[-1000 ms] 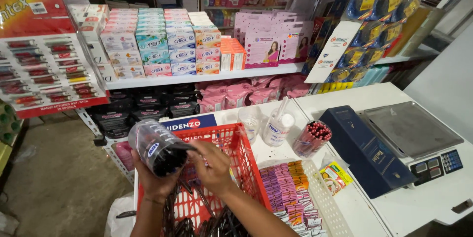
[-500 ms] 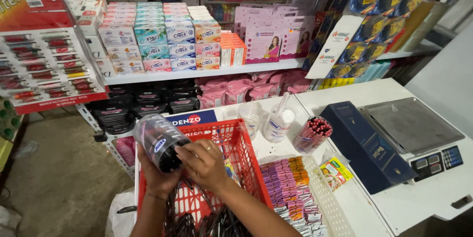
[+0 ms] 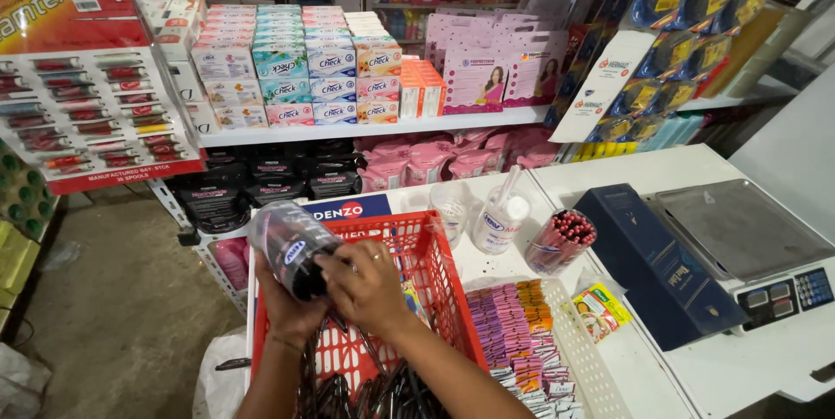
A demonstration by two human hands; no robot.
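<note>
Above one red basket (image 3: 439,284) — two hands (left (image 3: 287,306), right (image 3: 370,284)) grip one jar (image 3: 291,249).

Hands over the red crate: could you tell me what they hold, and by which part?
A clear jar of dark pens: left hand underneath, right hand at its mouth.

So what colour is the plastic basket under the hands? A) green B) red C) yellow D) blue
B: the slatted plastic basket below the left hand and the right hand is red, with dark pens lying in it.
</note>
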